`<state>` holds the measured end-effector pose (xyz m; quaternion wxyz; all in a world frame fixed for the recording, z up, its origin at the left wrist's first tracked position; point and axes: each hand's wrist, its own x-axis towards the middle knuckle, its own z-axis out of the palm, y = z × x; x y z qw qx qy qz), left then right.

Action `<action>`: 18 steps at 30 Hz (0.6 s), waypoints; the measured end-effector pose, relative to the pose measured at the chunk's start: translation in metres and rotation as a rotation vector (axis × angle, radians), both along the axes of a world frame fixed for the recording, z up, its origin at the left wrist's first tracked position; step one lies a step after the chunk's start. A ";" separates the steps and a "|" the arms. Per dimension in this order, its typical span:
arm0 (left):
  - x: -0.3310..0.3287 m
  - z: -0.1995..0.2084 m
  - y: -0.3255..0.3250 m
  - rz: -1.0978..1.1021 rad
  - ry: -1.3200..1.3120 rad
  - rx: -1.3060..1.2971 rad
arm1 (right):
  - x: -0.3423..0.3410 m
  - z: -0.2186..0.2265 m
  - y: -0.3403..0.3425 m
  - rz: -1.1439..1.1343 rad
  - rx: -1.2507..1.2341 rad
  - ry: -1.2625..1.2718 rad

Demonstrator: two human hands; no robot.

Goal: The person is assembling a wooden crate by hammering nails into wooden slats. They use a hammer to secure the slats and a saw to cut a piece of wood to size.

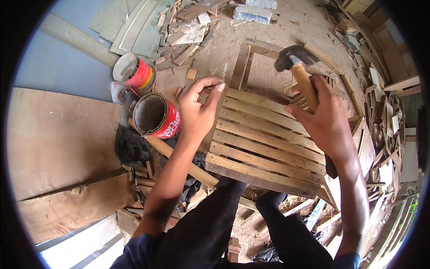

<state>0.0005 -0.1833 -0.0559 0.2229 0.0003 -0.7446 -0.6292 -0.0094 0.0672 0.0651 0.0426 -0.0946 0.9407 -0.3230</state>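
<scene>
A claw hammer [303, 83] is gripped by its wooden handle in my right hand [326, 117], its dark head raised above the far right of a slatted wooden frame [264, 135]. The frame lies in front of my legs, with several pale slats side by side and narrow gaps between them. Over its far left corner, my left hand [198, 106] holds thumb and forefinger pinched close together. Whatever may be between those fingertips is too small to make out.
An open red can [168, 123] stands left of the frame, with another red and yellow can [142, 74] behind it. Wood scraps [186, 38] litter the far floor, near a grey block [252, 14]. A plywood sheet [62, 139] stands at left; more offcuts [380, 121] pile up at right.
</scene>
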 end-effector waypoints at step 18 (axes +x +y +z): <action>0.015 0.003 0.007 -0.062 -0.137 0.117 | -0.002 -0.024 0.000 0.082 0.009 -0.030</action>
